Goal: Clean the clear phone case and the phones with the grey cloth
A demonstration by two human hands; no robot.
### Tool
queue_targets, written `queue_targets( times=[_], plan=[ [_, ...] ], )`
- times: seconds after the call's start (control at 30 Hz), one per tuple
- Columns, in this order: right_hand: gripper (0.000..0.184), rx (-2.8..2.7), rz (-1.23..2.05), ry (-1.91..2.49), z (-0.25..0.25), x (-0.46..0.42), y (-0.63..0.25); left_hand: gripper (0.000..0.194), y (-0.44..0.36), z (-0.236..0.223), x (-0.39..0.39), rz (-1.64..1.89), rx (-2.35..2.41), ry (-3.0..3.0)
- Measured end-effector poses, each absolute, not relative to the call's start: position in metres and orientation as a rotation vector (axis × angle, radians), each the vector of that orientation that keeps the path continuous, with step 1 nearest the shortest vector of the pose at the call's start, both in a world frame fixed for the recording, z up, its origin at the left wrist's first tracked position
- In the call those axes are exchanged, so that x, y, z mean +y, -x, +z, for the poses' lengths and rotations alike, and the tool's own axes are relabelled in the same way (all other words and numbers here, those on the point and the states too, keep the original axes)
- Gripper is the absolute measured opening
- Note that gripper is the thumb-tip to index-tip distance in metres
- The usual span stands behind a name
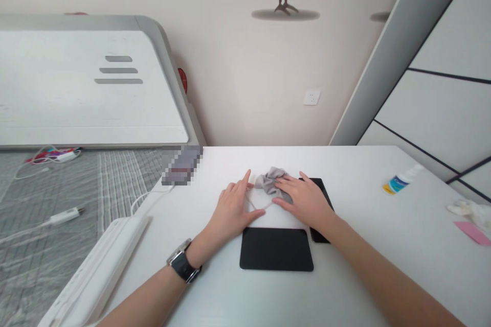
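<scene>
Left hand (232,209) and right hand (303,199), both open, gripping nothing, at a crumpled gray cloth (271,180) on the white desk (356,173): the right lies flat on it, the left just touches its edge. Risk: uneven pressure could slide it onto the black pad (276,249) or snag its pale loop (260,203).
</scene>
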State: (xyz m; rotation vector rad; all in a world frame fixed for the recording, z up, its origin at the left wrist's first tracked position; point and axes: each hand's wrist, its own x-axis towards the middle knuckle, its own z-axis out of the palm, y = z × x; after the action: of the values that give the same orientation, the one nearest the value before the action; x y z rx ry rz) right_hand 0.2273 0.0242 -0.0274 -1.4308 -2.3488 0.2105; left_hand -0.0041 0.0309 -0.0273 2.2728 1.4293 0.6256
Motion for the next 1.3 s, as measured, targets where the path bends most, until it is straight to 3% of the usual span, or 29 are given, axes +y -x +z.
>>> queue_targets(
  times=[0.17,0.37,0.6,0.8,0.97,1.03,1.1,1.17,1.23,1.3],
  plan=[
    [0.021,-2.099,0.335,1.416,-0.021,0.019,-0.235,0.096,0.012,-0.026,0.031,0.657,1.417,-2.255],
    [0.033,-1.508,0.471,1.389,-0.024,0.035,-0.263,0.087,0.019,-0.024,0.030,0.626,1.362,-2.272],
    [0.032,-1.086,0.490,1.344,-0.036,0.053,-0.292,0.088,0.021,-0.020,0.029,0.685,1.291,-2.248],
    [0.034,-1.114,0.418,1.412,-0.041,0.051,-0.295,0.089,0.022,-0.020,0.029,0.680,1.295,-2.272],
    [0.040,-1.265,0.107,1.423,-0.021,0.042,-0.285,0.085,0.022,-0.021,0.029,0.680,1.274,-2.301],
    [0.030,-1.482,0.061,1.381,-0.007,0.032,-0.274,0.083,0.022,-0.022,0.028,0.669,1.279,-2.307],
    [0.018,-1.804,0.254,1.331,0.005,0.017,-0.259,0.082,0.022,-0.023,0.028,0.655,1.292,-2.305],
    [0.030,-2.130,0.612,1.263,0.012,-0.001,-0.245,0.081,0.022,-0.025,0.029,0.645,1.310,-2.290],
    [0.068,-2.400,0.830,1.172,0.013,-0.018,-0.232,0.085,0.023,-0.027,0.029,0.654,1.342,-2.255],
    [0.099,-2.575,0.820,1.115,0.011,-0.031,-0.222,0.090,0.023,-0.030,0.031,0.669,1.387,-2.210]
  ],
)
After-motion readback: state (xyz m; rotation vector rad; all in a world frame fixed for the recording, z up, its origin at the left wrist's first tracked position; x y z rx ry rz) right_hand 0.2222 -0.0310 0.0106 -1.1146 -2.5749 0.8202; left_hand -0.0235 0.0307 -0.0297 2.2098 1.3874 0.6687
